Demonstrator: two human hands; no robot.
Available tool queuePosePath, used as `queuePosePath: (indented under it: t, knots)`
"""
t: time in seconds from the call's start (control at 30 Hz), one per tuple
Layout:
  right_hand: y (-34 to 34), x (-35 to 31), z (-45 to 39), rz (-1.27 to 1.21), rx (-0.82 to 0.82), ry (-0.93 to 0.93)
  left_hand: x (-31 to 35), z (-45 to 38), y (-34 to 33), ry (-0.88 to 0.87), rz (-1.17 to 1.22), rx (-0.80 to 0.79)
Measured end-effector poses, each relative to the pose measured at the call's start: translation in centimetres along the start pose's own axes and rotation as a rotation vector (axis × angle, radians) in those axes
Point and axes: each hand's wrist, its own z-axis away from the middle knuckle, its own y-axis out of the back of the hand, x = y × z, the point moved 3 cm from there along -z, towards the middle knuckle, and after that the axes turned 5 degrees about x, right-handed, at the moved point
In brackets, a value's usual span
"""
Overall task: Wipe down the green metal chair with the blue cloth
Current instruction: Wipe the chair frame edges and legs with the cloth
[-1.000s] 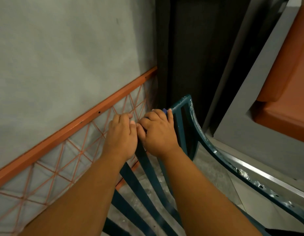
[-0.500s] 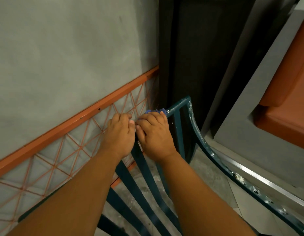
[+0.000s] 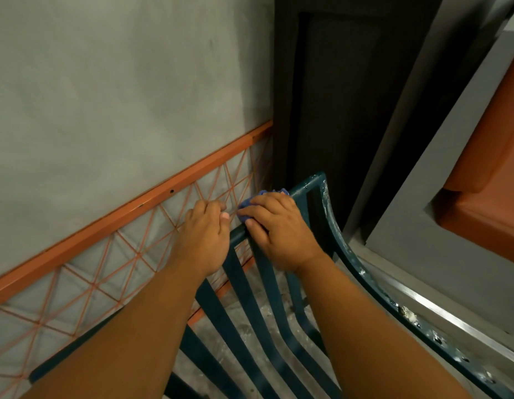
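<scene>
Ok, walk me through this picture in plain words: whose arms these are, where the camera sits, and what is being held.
No machine is at work here. The camera is worn on a person's head and looks forward and down, so the two arms reaching in from the bottom are that person's own. The right hand presses a bunched blue cloth against the top rail of the green metal chair; only a little of the cloth shows past the fingers. The left hand grips the same rail just beside it, apparently steadying the chair. The chair's slats run down toward the bottom of the picture, and its curved side rail has chipped paint. Behind stands a grey wall with an orange metal lattice against it.
</scene>
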Motion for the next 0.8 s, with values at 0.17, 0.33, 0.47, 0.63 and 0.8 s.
queuePosePath:
  t: [0.17,0.33,0.47,0.63,0.8]
  knots:
    - [-0.3,1.5,-2.6,0.160,0.002,-0.317,-0.2,-0.2,-0.2,0.006,0.001,-0.009]
    - [-0.5,-0.3,0.3,-0.018,0.083,-0.060,-0.1,-0.1,-0.1,0.009,0.012,-0.001]
    - [0.6,1.9,-1.1,0.076,-0.006,-0.089,0.0,-0.1,-0.1,-0.010,0.017,0.006]
    - [-1.1,0.1,-1.8,0.107,0.048,-0.254,-0.1,-0.1,-0.1,0.006,0.031,0.000]
    - [0.8,1.7,-0.1,-0.020,0.010,0.003,0.0,-0.2,-0.1,-0.006,0.038,0.001]
